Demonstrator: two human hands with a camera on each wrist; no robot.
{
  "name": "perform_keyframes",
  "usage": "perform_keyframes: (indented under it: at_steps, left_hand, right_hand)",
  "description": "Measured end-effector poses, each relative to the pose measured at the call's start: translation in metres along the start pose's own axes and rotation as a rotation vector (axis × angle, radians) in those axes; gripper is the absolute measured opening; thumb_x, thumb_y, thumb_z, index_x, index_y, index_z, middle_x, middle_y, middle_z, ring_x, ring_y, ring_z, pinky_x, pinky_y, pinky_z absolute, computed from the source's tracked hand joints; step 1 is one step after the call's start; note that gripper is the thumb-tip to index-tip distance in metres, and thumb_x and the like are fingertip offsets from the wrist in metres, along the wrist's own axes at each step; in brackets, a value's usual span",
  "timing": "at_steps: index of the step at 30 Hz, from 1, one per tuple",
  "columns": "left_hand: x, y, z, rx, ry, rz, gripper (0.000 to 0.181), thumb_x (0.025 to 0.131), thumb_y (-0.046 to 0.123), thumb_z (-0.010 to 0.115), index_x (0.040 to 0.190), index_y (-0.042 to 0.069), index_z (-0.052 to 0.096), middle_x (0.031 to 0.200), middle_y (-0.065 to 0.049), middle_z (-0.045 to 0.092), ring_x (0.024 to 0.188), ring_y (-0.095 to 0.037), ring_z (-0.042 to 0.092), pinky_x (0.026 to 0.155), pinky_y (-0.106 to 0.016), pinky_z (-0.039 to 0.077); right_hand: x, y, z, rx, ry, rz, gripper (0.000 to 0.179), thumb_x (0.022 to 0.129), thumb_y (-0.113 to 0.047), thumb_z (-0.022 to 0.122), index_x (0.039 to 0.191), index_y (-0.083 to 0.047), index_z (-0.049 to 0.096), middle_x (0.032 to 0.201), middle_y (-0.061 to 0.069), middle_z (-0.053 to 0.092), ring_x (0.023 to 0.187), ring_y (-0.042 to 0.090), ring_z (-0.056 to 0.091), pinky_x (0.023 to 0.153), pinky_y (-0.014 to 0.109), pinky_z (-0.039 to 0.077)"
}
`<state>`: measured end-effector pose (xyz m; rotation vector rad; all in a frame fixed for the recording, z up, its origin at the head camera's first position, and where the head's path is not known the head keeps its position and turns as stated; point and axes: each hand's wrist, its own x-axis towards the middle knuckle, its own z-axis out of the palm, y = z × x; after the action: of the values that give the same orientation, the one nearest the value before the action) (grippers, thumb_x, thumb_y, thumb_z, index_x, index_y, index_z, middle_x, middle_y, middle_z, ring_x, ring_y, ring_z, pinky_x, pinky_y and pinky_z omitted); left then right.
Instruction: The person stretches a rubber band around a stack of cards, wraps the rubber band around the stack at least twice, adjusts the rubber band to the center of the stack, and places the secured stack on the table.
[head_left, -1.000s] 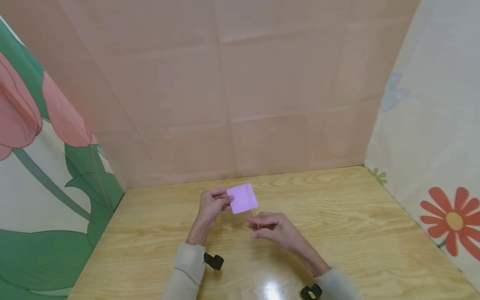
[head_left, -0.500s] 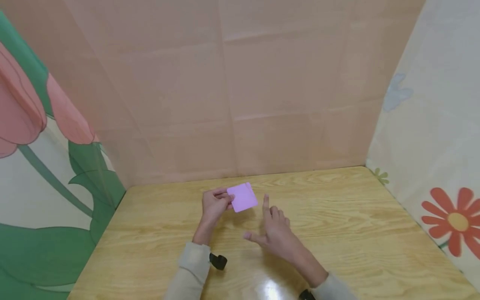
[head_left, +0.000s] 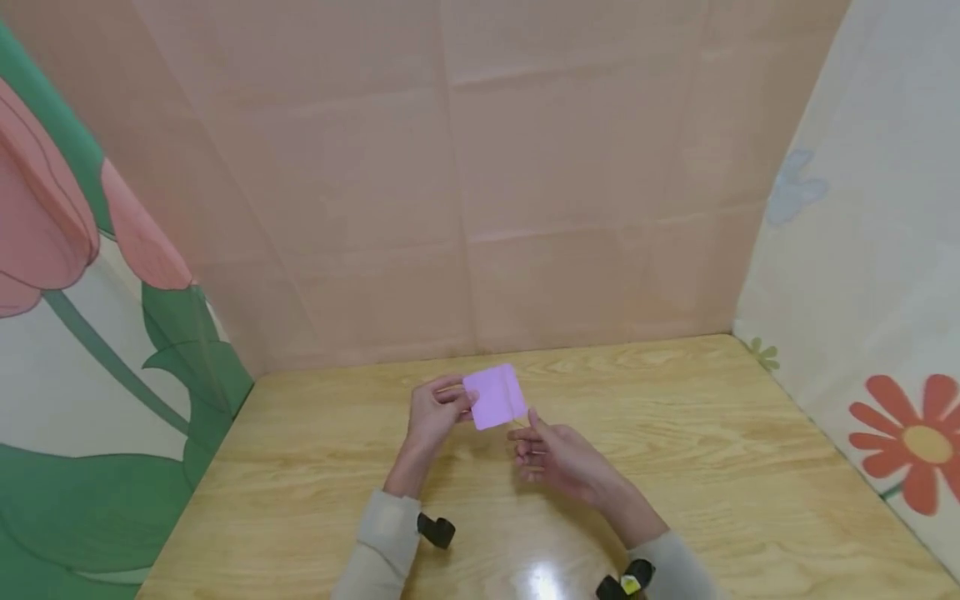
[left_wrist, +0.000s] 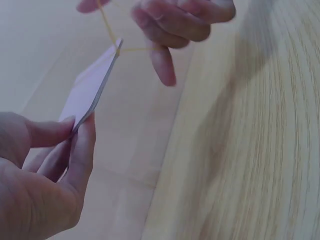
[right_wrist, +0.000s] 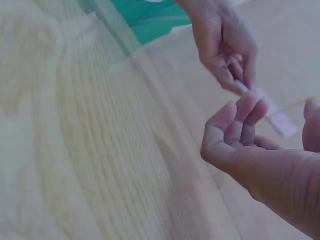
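Note:
My left hand [head_left: 432, 414] pinches a thin purple square stack of cards [head_left: 491, 398] by its left edge, thumb on the near face, held above the table. A yellow rubber band [left_wrist: 106, 22] runs round the stack near its right end. From the stack's edge the band stretches out to the thumb and a finger of my right hand [head_left: 562, 458], which are hooked in its loop and held apart. In the right wrist view the band [right_wrist: 292, 106] reaches the right thumb, while the other fingers [right_wrist: 220, 137] are curled. The right hand is just below the stack's lower right corner.
Both hands are over a light wood-grain table [head_left: 300, 467]. Behind it hangs a pinkish-brown cloth [head_left: 360, 208], and printed flower panels [head_left: 885, 292] stand at the sides. A black wrist camera [head_left: 436, 531] is strapped at the left cuff.
The right hand first pulled the band below the stack, then spread its thumb and index finger, and now is back near the lower right corner. The left hand and stack shifted slightly right.

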<state>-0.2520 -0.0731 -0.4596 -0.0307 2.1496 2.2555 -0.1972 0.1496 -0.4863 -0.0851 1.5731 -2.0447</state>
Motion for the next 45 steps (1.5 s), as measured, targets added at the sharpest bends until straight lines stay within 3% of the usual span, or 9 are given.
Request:
perform_keyframes:
  at_steps: [4,7,11,15,17,21,28,37,45]
  left_hand:
    - [-0.005,0.005,-0.003,0.062,-0.152,-0.009,0.04,0.094,-0.003,0.074,0.133,-0.009,0.065,0.115,-0.03,0.076,0.087,-0.02,0.079,0.074,-0.03,0.069]
    - [-0.008,0.008,-0.006,0.103,-0.233,-0.016,0.045,0.095,0.0,0.074,0.137,-0.008,0.063,0.119,-0.03,0.075,0.092,-0.024,0.08,0.08,-0.036,0.069]
    - [-0.012,0.009,-0.009,0.131,-0.293,-0.024,0.048,0.095,0.001,0.073,0.14,-0.009,0.06,0.124,-0.031,0.072,0.096,-0.026,0.08,0.084,-0.041,0.069]
    - [-0.014,0.007,-0.012,0.141,-0.333,-0.045,0.047,0.095,-0.002,0.073,0.139,-0.012,0.06,0.125,-0.033,0.07,0.095,-0.027,0.08,0.077,-0.033,0.069]
    - [-0.015,0.006,-0.012,0.138,-0.351,-0.06,0.047,0.094,-0.004,0.072,0.138,-0.013,0.059,0.123,-0.035,0.07,0.094,-0.027,0.08,0.074,-0.029,0.069]
    - [-0.017,0.003,-0.014,0.157,-0.381,-0.06,0.045,0.094,-0.006,0.071,0.137,-0.016,0.058,0.123,-0.037,0.069,0.093,-0.027,0.08,0.072,-0.028,0.069]
    - [-0.019,-0.002,-0.016,0.186,-0.387,-0.065,0.044,0.094,-0.004,0.073,0.135,-0.014,0.061,0.12,-0.035,0.072,0.093,-0.025,0.079,0.075,-0.034,0.07]
    - [-0.023,-0.001,-0.016,0.255,-0.405,-0.033,0.037,0.095,-0.001,0.073,0.131,-0.011,0.067,0.113,-0.029,0.076,0.093,-0.028,0.08,0.075,-0.036,0.07]
    - [-0.023,-0.004,-0.015,0.236,-0.382,-0.039,0.036,0.093,-0.003,0.074,0.128,-0.011,0.068,0.108,-0.028,0.078,0.088,-0.022,0.079,0.073,-0.033,0.069]
  right_hand:
    - [0.001,-0.005,-0.008,0.009,-0.072,-0.003,0.055,0.108,-0.054,0.049,0.112,-0.003,0.066,0.08,-0.009,0.052,0.072,0.005,0.048,0.068,0.018,0.045]
    - [0.001,-0.01,-0.012,-0.044,-0.056,-0.049,0.041,0.11,-0.044,0.052,0.081,-0.015,0.06,0.066,-0.012,0.04,0.058,0.003,0.035,0.056,0.017,0.033]
    - [-0.001,-0.016,-0.015,-0.14,0.054,-0.11,0.045,0.108,-0.033,0.062,0.067,-0.017,0.051,0.059,-0.011,0.036,0.054,0.004,0.03,0.051,0.017,0.027]
    - [-0.001,-0.02,-0.014,-0.131,0.186,-0.146,0.027,0.101,-0.025,0.072,0.079,-0.01,0.072,0.059,-0.009,0.042,0.055,0.004,0.032,0.051,0.018,0.027]
    - [-0.002,-0.022,-0.013,-0.115,0.23,-0.165,0.017,0.099,-0.021,0.074,0.103,-0.006,0.081,0.058,-0.009,0.045,0.055,0.004,0.034,0.052,0.018,0.028]
    - [-0.001,-0.023,-0.012,-0.125,0.284,-0.192,0.042,0.1,-0.018,0.074,0.134,0.005,0.068,0.06,-0.008,0.051,0.057,0.004,0.04,0.053,0.018,0.031]
    - [0.001,-0.023,-0.016,-0.201,0.324,-0.188,0.034,0.096,-0.02,0.078,0.118,0.005,0.076,0.059,-0.007,0.055,0.058,0.006,0.044,0.053,0.019,0.035]
    - [-0.002,-0.027,-0.022,-0.33,0.255,-0.133,0.023,0.098,-0.009,0.069,0.11,0.009,0.075,0.073,-0.004,0.06,0.061,0.005,0.051,0.056,0.019,0.049]
    - [-0.003,-0.029,-0.022,-0.389,0.204,-0.164,0.029,0.1,-0.015,0.07,0.116,0.009,0.072,0.101,0.005,0.079,0.089,0.016,0.072,0.083,0.036,0.067]
